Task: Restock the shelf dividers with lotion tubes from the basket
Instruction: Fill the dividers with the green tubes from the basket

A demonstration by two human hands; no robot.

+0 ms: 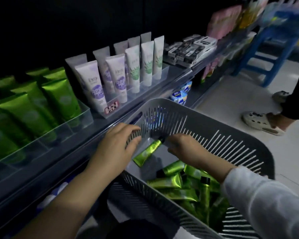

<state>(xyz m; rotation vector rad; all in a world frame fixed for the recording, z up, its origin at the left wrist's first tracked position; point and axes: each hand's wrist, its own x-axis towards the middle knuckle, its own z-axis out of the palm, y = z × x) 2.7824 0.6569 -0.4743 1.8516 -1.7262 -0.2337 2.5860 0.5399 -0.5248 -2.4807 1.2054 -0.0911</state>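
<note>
A long shelf (67, 152) runs from lower left to upper right. A blue step stool (269, 49) stands on the floor far right. One grey slotted basket (231, 140) sits against the shelf's front edge at lower right.

On the shelf, clear dividers (72, 125) hold upright tubes, crimped ends up. The stocked green tubes (59, 97) at the left are too blurred to count. The white-and-purple tubes (91, 83) show two in front with more behind. The white-and-green tubes (147, 61) show three in front and more behind.

In the basket's near end a pile of green tubes (173, 181) lies criss-crossed, too tangled to count.

The left hand (117, 147) grips the basket's left wall, fingers curled over the slots. The right hand (185, 149) reaches into the basket, its fingers curled at the black cap of a single green tube (148, 150). That tube lies between both hands above the basket floor, its long axis diagonal, cap pointing up-right and crimped end down-left.
</note>
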